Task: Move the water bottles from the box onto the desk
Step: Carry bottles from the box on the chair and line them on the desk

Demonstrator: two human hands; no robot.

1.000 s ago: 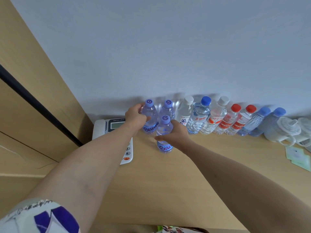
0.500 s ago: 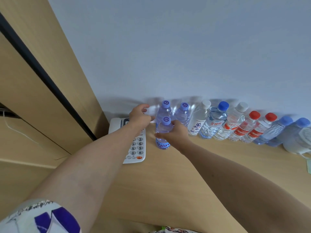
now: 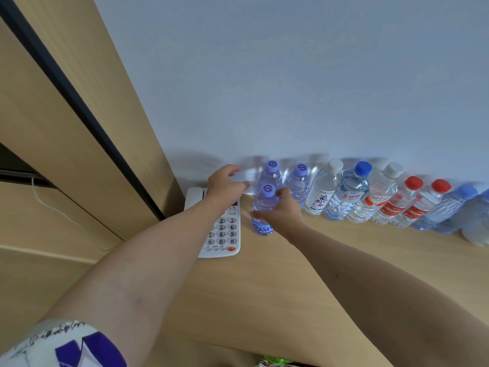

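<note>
**Right grip on the front bottle, left one free**

Head view: we look down along both bare forearms to a wooden worktop [image 3: 264,287] that meets a pale wall. Our right hand [image 3: 284,214] grasps the front bottle [image 3: 263,210], fingers curled round its middle; the bottle stands upright on the worktop, purple cap up, blue label near its base. Our left hand [image 3: 225,185] hangs released above the phone [image 3: 225,231], fingers loosely spread, holding nothing, its fingertips just beside the back-left bottle [image 3: 270,176] but apart from it as far as we can tell.

Directly behind the front bottle stand two more with purple caps, the back-left one and its neighbour [image 3: 297,181], both against the wall. To their right a row of bottles [image 3: 370,197] runs along the wall: a white cap, a blue cap, another white, two red caps, then blue ones cut off at the frame's edge. All stand upright, side by side.

The phone, white with a number keypad, lies flat on the worktop just left of the front bottle. A wooden cabinet [image 3: 66,128] with a dark strip fills the left side. A patterned sleeve [image 3: 66,345] shows at bottom left.
</note>
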